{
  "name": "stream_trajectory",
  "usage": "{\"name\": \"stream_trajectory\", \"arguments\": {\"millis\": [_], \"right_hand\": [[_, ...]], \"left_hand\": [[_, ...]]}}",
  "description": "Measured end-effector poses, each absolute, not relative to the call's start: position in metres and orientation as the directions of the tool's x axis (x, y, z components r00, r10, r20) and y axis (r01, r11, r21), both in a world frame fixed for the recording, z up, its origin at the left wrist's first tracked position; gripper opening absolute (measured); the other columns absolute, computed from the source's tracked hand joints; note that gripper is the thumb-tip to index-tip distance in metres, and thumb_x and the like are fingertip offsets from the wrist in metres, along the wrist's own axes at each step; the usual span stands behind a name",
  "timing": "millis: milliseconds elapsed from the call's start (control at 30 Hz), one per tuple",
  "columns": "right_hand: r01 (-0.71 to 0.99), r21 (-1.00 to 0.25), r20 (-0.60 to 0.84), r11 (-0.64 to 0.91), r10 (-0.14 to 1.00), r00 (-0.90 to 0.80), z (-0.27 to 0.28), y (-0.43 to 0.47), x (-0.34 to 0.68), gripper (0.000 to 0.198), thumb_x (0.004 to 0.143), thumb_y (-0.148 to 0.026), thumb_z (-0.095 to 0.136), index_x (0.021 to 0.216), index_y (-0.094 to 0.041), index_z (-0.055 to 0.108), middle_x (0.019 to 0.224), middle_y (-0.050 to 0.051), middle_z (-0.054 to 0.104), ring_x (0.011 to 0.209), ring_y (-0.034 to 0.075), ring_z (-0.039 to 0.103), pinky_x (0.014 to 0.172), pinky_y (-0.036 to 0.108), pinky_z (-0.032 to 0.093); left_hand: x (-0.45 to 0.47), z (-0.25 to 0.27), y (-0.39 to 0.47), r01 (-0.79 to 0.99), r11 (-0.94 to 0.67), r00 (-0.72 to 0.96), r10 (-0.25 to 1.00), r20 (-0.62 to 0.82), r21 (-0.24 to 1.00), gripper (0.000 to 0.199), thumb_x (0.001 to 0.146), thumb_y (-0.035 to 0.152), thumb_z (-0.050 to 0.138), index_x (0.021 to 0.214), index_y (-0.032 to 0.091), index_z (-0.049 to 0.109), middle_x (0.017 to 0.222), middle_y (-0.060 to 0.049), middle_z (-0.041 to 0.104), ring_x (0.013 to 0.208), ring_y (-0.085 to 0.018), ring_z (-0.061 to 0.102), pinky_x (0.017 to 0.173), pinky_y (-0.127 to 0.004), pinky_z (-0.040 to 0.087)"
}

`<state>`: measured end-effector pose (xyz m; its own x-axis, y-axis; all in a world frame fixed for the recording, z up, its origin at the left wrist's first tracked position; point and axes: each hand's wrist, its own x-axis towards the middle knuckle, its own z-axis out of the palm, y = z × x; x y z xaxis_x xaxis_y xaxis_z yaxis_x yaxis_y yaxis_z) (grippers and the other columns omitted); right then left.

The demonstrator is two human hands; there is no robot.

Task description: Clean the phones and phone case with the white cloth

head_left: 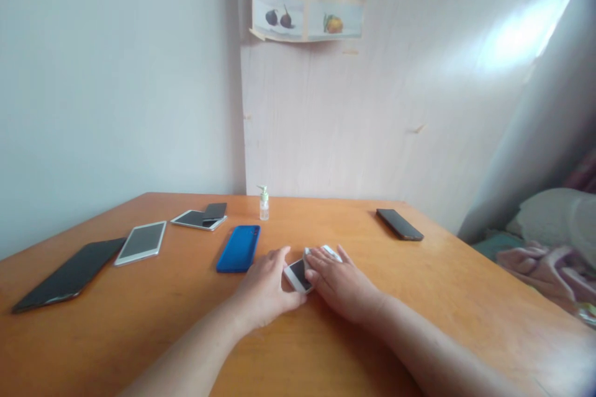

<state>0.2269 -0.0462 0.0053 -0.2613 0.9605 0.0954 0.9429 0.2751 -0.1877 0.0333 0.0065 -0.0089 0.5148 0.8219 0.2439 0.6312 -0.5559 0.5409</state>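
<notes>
A white smartphone with a dark screen lies on the table in front of me, turned at an angle. My left hand grips its left end between thumb and fingers. Across the screen rests my right hand, its fingers pressing down on a white cloth or tissue. Most of that white piece is hidden under the fingers. A blue phone case lies just left of my left hand.
A small pump bottle stands at the back. Leftward lie a white tablet, a black flat slab, and a white device under a dark phone. A black phone is at the right. Fabric lies beyond the right edge.
</notes>
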Motion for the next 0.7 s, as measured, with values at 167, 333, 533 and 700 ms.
{"name": "stream_trajectory", "arguments": {"millis": [167,333,533,700], "right_hand": [[0.963,-0.178,0.076,0.200,0.979,-0.189,0.005,-0.048,0.235,0.060,0.099,-0.046,0.026,0.148,-0.012,0.036,0.152,0.017,0.034,0.143,0.028,0.025,0.117,0.053,0.010],[0.836,-0.303,0.050,0.457,0.884,-0.465,0.019,-0.074,0.209,0.058,0.100,-0.050,0.024,0.151,-0.023,0.029,0.155,0.010,0.031,0.144,0.025,0.024,0.118,0.047,0.015],[0.978,-0.144,0.036,0.153,0.988,-0.150,0.012,-0.056,0.241,0.062,0.099,-0.049,0.029,0.147,-0.011,0.036,0.152,0.018,0.034,0.143,0.030,0.027,0.116,0.055,0.010],[0.959,-0.169,0.009,0.226,0.974,-0.228,0.015,-0.071,0.228,0.065,0.096,-0.051,0.035,0.148,-0.013,0.037,0.153,0.016,0.032,0.144,0.030,0.024,0.118,0.050,0.013]], "left_hand": [[0.033,-0.010,0.006,0.629,-0.555,0.515,0.822,0.243,0.544,0.085,0.063,0.045,0.072,0.138,0.016,0.043,0.129,-0.015,0.058,0.123,-0.032,0.051,0.102,-0.039,0.041],[0.033,-0.014,0.010,0.618,-0.563,0.518,0.817,0.255,0.548,0.075,0.069,0.039,0.067,0.137,0.016,0.044,0.123,-0.014,0.060,0.120,-0.030,0.053,0.102,-0.038,0.041],[0.031,-0.013,0.009,0.629,-0.550,0.520,0.823,0.228,0.549,0.089,0.064,0.049,0.072,0.140,0.016,0.041,0.132,-0.015,0.055,0.122,-0.031,0.052,0.102,-0.038,0.041],[0.032,-0.009,0.007,0.630,-0.546,0.519,0.825,0.225,0.552,0.084,0.065,0.046,0.072,0.137,0.015,0.044,0.131,-0.015,0.056,0.122,-0.032,0.051,0.103,-0.038,0.040]]}}
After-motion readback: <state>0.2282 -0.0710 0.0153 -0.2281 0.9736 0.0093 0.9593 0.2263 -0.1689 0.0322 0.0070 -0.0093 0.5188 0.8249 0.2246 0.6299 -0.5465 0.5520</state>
